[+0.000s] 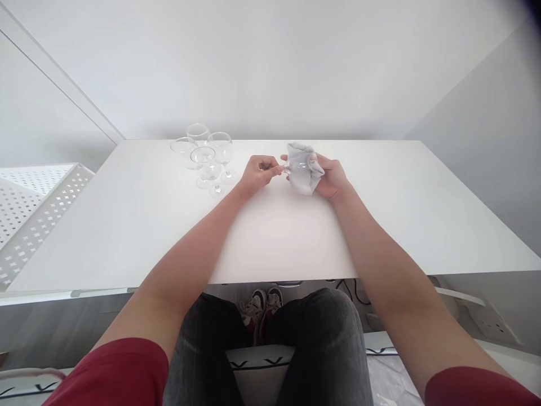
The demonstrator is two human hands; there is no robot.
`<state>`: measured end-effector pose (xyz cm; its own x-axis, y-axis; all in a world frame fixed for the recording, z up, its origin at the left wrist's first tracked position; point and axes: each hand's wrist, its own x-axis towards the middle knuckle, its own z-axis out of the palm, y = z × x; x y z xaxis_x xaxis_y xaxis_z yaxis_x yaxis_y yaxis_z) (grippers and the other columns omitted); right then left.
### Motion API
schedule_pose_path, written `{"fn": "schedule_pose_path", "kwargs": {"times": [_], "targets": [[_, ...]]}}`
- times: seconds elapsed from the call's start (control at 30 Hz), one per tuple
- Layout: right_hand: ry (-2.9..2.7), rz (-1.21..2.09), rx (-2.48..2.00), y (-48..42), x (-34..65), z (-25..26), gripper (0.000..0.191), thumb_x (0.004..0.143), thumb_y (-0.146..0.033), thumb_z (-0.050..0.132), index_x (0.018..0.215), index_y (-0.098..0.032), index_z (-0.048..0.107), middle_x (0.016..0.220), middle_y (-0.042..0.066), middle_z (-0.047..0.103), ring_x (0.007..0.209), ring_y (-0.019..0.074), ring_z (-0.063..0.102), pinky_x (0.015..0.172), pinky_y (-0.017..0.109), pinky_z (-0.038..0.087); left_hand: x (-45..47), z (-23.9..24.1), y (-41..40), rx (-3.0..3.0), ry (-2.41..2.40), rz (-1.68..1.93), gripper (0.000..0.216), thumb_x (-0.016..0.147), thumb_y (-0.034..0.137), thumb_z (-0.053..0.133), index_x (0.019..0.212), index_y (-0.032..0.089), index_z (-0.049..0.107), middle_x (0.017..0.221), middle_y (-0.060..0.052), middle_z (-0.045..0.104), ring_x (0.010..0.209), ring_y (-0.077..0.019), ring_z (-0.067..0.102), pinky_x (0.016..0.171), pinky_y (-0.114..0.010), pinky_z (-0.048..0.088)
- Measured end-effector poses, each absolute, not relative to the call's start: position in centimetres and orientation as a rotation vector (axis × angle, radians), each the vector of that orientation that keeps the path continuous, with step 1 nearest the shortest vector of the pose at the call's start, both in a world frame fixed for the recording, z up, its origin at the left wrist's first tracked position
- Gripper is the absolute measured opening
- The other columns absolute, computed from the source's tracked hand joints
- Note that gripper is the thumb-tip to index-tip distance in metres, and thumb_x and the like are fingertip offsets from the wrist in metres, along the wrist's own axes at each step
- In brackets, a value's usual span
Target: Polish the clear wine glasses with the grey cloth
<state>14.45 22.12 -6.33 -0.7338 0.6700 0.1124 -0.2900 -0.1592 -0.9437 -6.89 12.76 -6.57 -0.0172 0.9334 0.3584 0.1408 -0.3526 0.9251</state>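
Four clear stemmed wine glasses [205, 155] stand clustered at the far left of the smooth white table [127, 225], and I count a fifth clear glass [296, 167] up in the hands above mid-table. My left hand [258, 172] pinches its thin stem, fingertips closed on it. My right hand [327, 176] grips a soft, crumpled pale grey cloth [305, 169] wrapped around the bowl, fingers curled tight on the fabric. Below the table edge: dark grey trousers, two sneakers [262, 304]. No writing I can read.

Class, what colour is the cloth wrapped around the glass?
Pale grey cloth, seen best in the head view.
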Motion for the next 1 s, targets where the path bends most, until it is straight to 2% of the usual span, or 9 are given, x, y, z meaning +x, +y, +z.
{"fn": "schedule_pose_path", "kwargs": {"times": [0.1,0.2,0.33,0.4,0.57,0.63,0.77,0.87,1.0], "targets": [[-1.467,1.992,-0.467,22.4,14.3,-6.7,0.045,0.078,-0.049,0.083,0.115,-0.025,0.07,0.122,0.013,0.078,0.112,0.0357,0.073,0.09,0.058,0.065,-6.8,-6.5,12.9,1.604,1.198,1.49,0.051,0.079,0.063,0.081,0.062,0.018,0.064,0.049,0.005,0.039,0.051,-0.008,0.033,0.054,-0.029,0.03],[-1.431,1.833,-0.447,23.0,13.9,-7.1,0.037,0.073,-0.035,0.089,0.105,-0.027,0.072,0.126,0.007,0.076,0.118,0.0334,0.072,0.092,0.054,0.065,-6.9,-6.7,13.3,1.594,1.265,1.523,0.049,0.076,0.061,0.083,0.062,0.018,0.064,0.055,0.003,0.045,0.052,-0.008,0.034,0.051,-0.028,0.025],[-1.426,1.618,-0.42,23.1,13.8,-7.1,0.029,0.064,-0.019,0.092,0.083,-0.026,0.07,0.129,0.001,0.074,0.125,0.0322,0.07,0.095,0.049,0.064,-7.0,-7.0,13.6,1.509,1.242,1.374,0.047,0.077,0.06,0.082,0.064,0.018,0.064,0.049,0.005,0.037,0.047,-0.0066,0.026,0.05,-0.028,0.019],[-1.489,1.656,-0.449,22.8,14.0,-6.9,0.029,0.065,-0.021,0.092,0.083,-0.026,0.07,0.128,0.003,0.075,0.121,0.0328,0.072,0.092,0.049,0.065,-7.1,-7.1,13.5,1.537,1.216,1.338,0.047,0.077,0.06,0.082,0.064,0.018,0.065,0.049,0.005,0.036,0.048,-0.0067,0.026,0.051,-0.028,0.018],[-1.525,1.915,-0.572,22.6,14.0,-7.0,0.035,0.08,-0.044,0.087,0.104,-0.027,0.069,0.111,0.007,0.08,0.098,0.0314,0.078,0.075,0.048,0.069,-7.1,-7.0,13.4,1.684,1.3,1.503,0.046,0.078,0.059,0.082,0.063,0.019,0.064,0.056,0.003,0.042,0.054,-0.0093,0.031,0.055,-0.029,0.021],[-1.495,1.92,-0.605,22.8,13.9,-7.1,0.037,0.081,-0.046,0.086,0.107,-0.027,0.068,0.106,0.007,0.08,0.095,0.031,0.079,0.072,0.047,0.069,-7.0,-7.0,13.4,1.711,1.33,1.534,0.045,0.079,0.06,0.08,0.065,0.02,0.065,0.056,0.003,0.042,0.055,-0.0101,0.031,0.055,-0.029,0.022],[-1.448,1.689,-0.561,22.8,13.5,-6.9,0.036,0.073,-0.042,0.091,0.099,-0.028,0.071,0.112,0.005,0.08,0.104,0.0313,0.077,0.077,0.048,0.069,-6.7,-7.2,13.6,1.755,1.326,1.483,0.046,0.079,0.062,0.08,0.068,0.02,0.065,0.054,0.004,0.042,0.052,-0.0095,0.032,0.054,-0.029,0.024],[-1.448,1.515,-0.507,22.5,13.4,-6.8,0.03,0.068,-0.04,0.094,0.087,-0.029,0.074,0.111,0.003,0.079,0.108,0.0317,0.075,0.083,0.048,0.067,-6.7,-7.1,13.6,1.758,1.286,1.442,0.047,0.079,0.064,0.08,0.072,0.019,0.068,0.056,0.003,0.049,0.053,-0.0091,0.039,0.055,-0.027,0.031],[-1.512,1.402,-0.477,22.4,13.7,-6.9,0.022,0.067,-0.036,0.093,0.077,-0.029,0.075,0.102,0.003,0.078,0.108,0.0325,0.074,0.089,0.051,0.064,-6.9,-6.8,13.3,1.63,1.185,1.314,0.055,0.09,0.069,0.065,0.075,0.016,0.072,0.059,-0.002,0.059,0.053,-0.0109,0.053,0.057,-0.027,0.043]]}}
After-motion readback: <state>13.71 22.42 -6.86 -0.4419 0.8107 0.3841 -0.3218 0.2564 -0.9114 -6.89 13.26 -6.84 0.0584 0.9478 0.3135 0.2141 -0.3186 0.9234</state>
